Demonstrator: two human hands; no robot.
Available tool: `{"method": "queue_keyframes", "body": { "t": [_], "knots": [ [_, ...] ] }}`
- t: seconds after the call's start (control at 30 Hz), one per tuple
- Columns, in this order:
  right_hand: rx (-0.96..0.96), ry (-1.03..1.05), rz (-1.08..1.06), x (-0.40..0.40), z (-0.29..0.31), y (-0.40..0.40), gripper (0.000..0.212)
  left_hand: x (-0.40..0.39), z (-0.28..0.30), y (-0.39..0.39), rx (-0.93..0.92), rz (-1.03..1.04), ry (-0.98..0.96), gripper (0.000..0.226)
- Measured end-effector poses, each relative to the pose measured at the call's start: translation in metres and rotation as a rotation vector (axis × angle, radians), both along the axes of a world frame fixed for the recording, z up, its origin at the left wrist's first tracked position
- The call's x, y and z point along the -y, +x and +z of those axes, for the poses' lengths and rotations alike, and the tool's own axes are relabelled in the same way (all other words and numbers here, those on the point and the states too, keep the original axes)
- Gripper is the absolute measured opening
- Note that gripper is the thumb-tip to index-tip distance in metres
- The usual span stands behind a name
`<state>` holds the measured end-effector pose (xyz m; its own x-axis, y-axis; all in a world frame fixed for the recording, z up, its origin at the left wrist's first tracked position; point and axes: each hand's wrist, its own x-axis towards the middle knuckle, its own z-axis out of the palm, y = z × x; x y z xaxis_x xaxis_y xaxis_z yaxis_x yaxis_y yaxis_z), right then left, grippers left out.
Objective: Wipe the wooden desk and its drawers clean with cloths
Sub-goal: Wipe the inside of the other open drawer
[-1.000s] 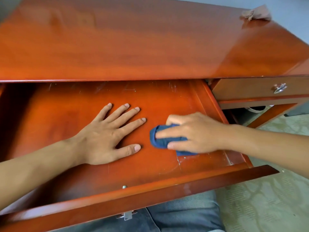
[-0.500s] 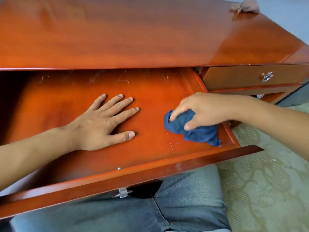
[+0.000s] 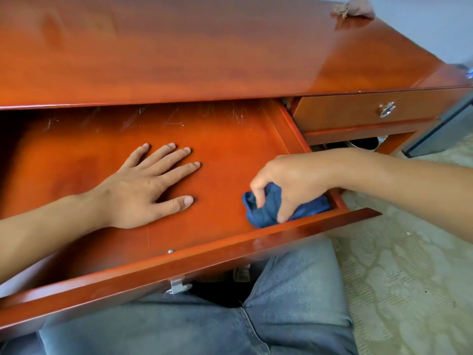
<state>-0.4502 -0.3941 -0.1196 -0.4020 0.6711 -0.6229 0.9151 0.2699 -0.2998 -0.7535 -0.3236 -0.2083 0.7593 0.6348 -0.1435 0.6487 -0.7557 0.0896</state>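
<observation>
The wide drawer [image 3: 230,139] of the wooden desk [image 3: 204,52] is pulled out over the person's lap. The left hand [image 3: 143,190] lies flat on the drawer bottom, with the fingers straight and spread, holding nothing. The right hand [image 3: 289,183] grips a crumpled blue cloth [image 3: 266,211] with curled fingers. The cloth sits under this hand, in the front right corner of the drawer, touching the front wall. A second, brownish cloth [image 3: 354,8] rests on the far right corner of the desk top. The small drawer [image 3: 358,111] at the right is closed.
</observation>
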Motion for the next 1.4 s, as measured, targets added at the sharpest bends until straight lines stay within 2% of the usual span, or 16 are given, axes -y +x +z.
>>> {"method": "queue_keyframes", "body": {
  "t": [0.07, 0.13, 0.17, 0.23, 0.33, 0.43, 0.5, 0.6, 0.67, 0.8, 0.97, 1.03, 1.13, 1.23, 1.3, 1.4],
  "knots": [
    [0.179, 0.022, -0.033, -0.002, 0.005, 0.019, 0.037, 0.001, 0.000, 0.000, -0.006, 0.005, -0.003, 0.080],
    [0.270, 0.109, 0.025, -0.002, 0.003, 0.015, 0.039, 0.001, -0.001, 0.000, 0.002, 0.003, -0.005, 0.077],
    [0.236, 0.169, 0.051, -0.001, -0.001, 0.004, 0.037, 0.000, -0.003, 0.000, 0.027, 0.004, -0.009, 0.074],
    [0.006, 0.269, 0.040, 0.007, -0.014, -0.036, 0.031, -0.004, -0.006, -0.001, 0.139, 0.022, -0.038, 0.066],
    [-0.312, 0.331, 0.067, 0.016, -0.035, -0.098, 0.037, -0.014, -0.011, -0.004, 0.377, 0.121, -0.152, 0.057],
    [-0.372, 0.253, 0.164, 0.017, -0.035, -0.110, 0.040, -0.014, -0.012, -0.006, 0.425, 0.155, -0.174, 0.059],
    [-0.257, 0.190, 0.154, 0.018, -0.017, -0.084, 0.037, -0.007, -0.013, -0.007, 0.338, 0.091, -0.071, 0.063],
    [0.134, 0.064, 0.090, 0.021, 0.004, -0.019, 0.037, 0.002, -0.012, -0.007, 0.241, 0.057, -0.024, 0.072],
    [0.308, 0.047, 0.029, 0.029, 0.005, 0.012, 0.041, 0.005, -0.010, -0.007, 0.181, 0.044, -0.009, 0.075],
    [0.322, 0.137, -0.056, 0.022, -0.006, 0.023, 0.046, 0.012, -0.010, -0.005, 0.121, 0.040, 0.012, 0.077],
    [0.353, 0.606, 0.006, -0.045, -0.026, 0.021, 0.043, 0.014, -0.008, -0.002, 0.073, 0.039, 0.026, 0.077],
    [0.352, 0.726, -0.020, -0.069, -0.034, 0.017, 0.046, 0.014, -0.007, -0.002, 0.082, 0.047, 0.023, 0.077],
    [0.256, 0.687, -0.047, -0.077, -0.035, 0.019, 0.051, 0.012, -0.004, -0.003, 0.081, 0.049, 0.006, 0.076],
    [0.201, 0.643, 0.030, -0.035, -0.029, 0.028, 0.040, 0.011, -0.004, -0.004, 0.078, 0.048, 0.008, 0.075],
    [0.204, 0.464, 0.078, 0.011, -0.017, 0.034, 0.030, 0.012, -0.005, -0.004, 0.080, 0.046, 0.010, 0.075],
    [0.169, 0.207, -0.012, 0.056, -0.003, 0.037, 0.031, 0.015, -0.005, -0.004, 0.074, 0.045, 0.010, 0.075]
  ]
}}
